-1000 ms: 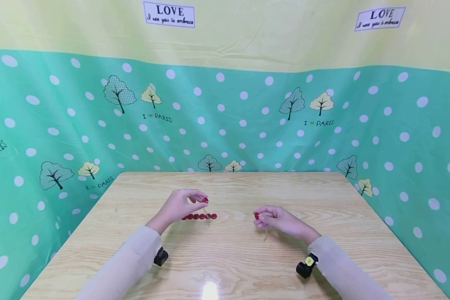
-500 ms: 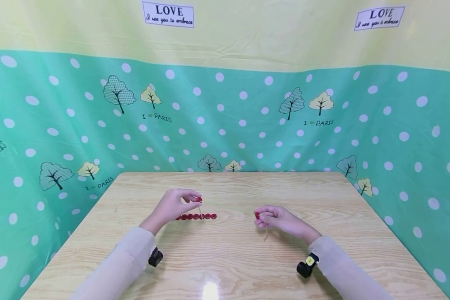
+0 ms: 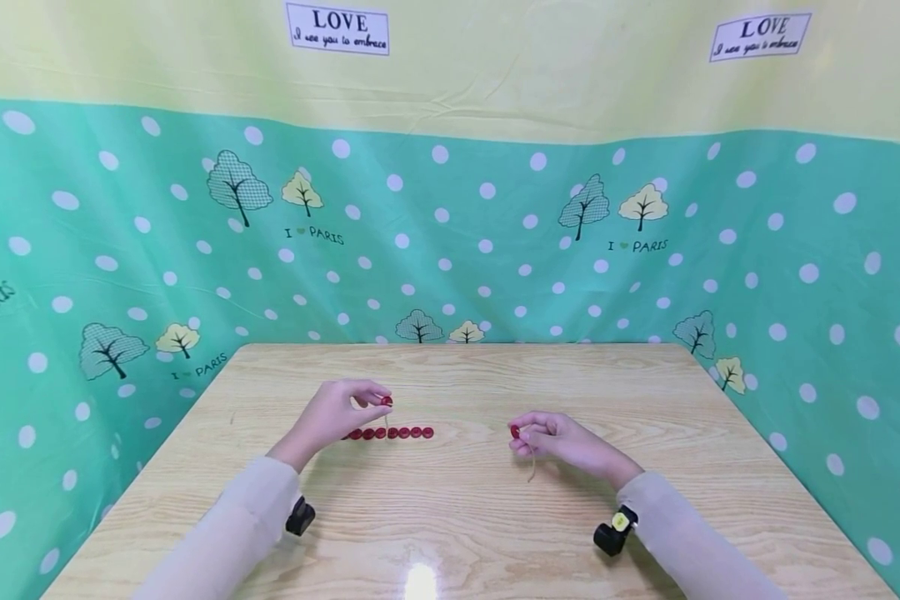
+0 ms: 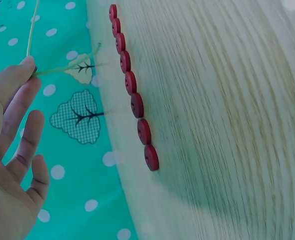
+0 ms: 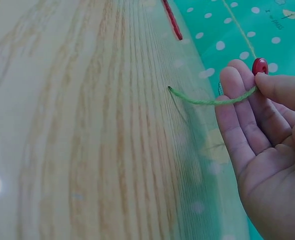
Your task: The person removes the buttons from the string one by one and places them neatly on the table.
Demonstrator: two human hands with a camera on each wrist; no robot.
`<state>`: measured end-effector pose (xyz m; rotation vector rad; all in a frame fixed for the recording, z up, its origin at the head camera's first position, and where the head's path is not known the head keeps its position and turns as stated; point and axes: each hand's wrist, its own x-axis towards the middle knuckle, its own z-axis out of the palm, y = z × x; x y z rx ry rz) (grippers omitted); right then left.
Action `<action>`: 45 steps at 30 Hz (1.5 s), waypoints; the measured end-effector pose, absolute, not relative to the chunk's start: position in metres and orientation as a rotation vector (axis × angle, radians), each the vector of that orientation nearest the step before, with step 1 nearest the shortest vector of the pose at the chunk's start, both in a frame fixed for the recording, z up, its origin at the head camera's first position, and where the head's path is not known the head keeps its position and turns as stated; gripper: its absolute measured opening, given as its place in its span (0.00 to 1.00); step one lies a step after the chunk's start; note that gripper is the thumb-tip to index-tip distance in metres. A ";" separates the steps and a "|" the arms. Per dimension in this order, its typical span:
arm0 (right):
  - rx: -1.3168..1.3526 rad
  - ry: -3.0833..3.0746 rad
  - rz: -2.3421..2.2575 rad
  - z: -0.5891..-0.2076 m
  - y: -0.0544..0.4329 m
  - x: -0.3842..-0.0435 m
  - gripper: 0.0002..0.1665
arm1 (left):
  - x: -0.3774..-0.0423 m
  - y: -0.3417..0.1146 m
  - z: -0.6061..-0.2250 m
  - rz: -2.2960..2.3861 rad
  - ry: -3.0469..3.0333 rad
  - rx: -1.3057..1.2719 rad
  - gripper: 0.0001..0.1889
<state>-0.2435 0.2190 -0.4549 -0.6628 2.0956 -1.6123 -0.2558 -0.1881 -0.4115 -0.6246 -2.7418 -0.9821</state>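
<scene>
My left hand (image 3: 337,412) pinches a red button (image 3: 387,401) between thumb and forefinger above the table; in the left wrist view the fingers nearly hide it. A thin green string (image 4: 67,67) leaves those fingertips, with a short end pointing toward the table. At the right, my right hand (image 3: 562,437) pinches another red button (image 5: 260,66), its other fingers loosely bent. Green string (image 5: 202,102) runs from this button too, one end dangling and the other stretching away upward. Below the left hand lies a straight row of several red buttons (image 4: 130,82), edge to edge.
The light wood-grain table (image 3: 450,517) ends at the back against a green dotted curtain (image 3: 487,217). Black wrist cameras (image 3: 300,517) hang under both sleeves. A bright light reflection shows at the table's front.
My left hand has moved left along the row with its button and string, uncovering more of the row's right part. The right hand has stayed almost still.
</scene>
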 end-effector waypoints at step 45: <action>-0.669 2.114 -1.605 -0.453 0.222 -0.241 0.27 | -0.256 -0.228 -0.423 -0.952 -2.780 -0.492 0.14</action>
